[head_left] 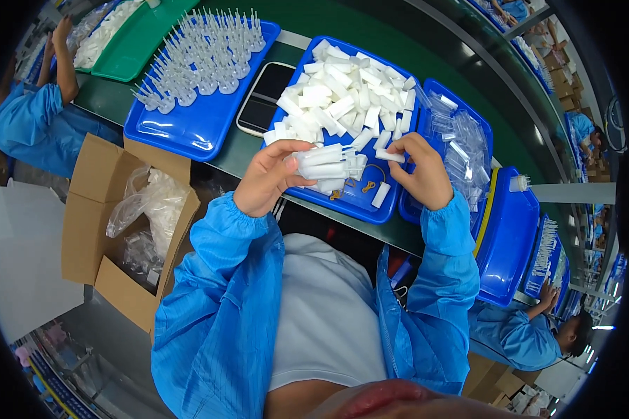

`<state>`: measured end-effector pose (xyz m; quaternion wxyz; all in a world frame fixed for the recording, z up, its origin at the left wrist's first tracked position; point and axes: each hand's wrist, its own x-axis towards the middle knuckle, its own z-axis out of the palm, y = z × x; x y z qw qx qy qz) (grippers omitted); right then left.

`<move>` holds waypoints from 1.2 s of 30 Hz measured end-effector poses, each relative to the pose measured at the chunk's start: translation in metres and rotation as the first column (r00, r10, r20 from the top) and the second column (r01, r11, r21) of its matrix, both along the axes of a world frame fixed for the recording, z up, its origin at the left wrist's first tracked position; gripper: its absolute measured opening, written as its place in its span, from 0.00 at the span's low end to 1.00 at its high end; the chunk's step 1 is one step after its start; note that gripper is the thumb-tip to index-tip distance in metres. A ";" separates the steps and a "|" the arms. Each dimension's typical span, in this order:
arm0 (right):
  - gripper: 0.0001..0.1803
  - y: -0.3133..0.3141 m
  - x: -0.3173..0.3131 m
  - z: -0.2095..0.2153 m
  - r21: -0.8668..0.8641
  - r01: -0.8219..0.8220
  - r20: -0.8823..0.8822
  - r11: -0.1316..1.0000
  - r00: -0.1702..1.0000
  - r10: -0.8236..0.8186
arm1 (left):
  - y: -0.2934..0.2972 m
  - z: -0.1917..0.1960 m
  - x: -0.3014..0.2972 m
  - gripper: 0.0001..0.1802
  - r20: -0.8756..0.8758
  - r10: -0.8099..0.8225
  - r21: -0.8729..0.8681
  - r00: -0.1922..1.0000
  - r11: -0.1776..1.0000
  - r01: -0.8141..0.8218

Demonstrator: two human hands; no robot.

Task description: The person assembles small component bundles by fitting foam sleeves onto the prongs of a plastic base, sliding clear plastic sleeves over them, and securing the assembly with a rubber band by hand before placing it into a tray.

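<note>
My left hand (267,178) is closed round a bunch of clear plastic stemmed pieces (321,167), several with white cylinders on their stems. Its fingers hide the near end of the bunch. Between the thumb and fingers of my right hand (426,174) is a small white cylinder (390,156), a short gap away from the bunch. Both hands are over a blue tray (360,204) with a heap of similar white cylinders (349,87) at its far side. Yellowish rubber bands (368,186) and a loose white cylinder (381,195) lie in its near part.
To the left, a blue tray (171,133) carries rows of upright clear stemmed pieces; a dark flat device (267,94) lies beside it. Clear tubes (461,136) fill a tray at right, near another blue tray (500,241). An open cardboard box (87,209) stands left. Co-workers flank me.
</note>
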<state>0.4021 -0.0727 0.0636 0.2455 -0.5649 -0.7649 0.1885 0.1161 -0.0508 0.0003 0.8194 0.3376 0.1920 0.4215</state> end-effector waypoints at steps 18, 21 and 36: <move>0.13 -0.018 -0.029 0.048 0.345 -0.097 0.065 0.933 0.995 0.079 | -0.004 0.001 0.005 0.24 -0.090 0.172 0.161 0.981 0.974 -0.156; 0.14 -0.017 -0.029 0.047 0.415 -0.162 0.151 0.895 0.983 0.108 | -0.004 0.000 0.006 0.24 -0.090 0.164 0.196 0.982 0.970 -0.143; 0.18 -0.010 -0.044 0.032 0.356 -0.445 0.267 0.822 0.891 0.367 | -0.013 0.011 0.016 0.26 -0.116 -0.008 0.105 0.993 0.994 0.021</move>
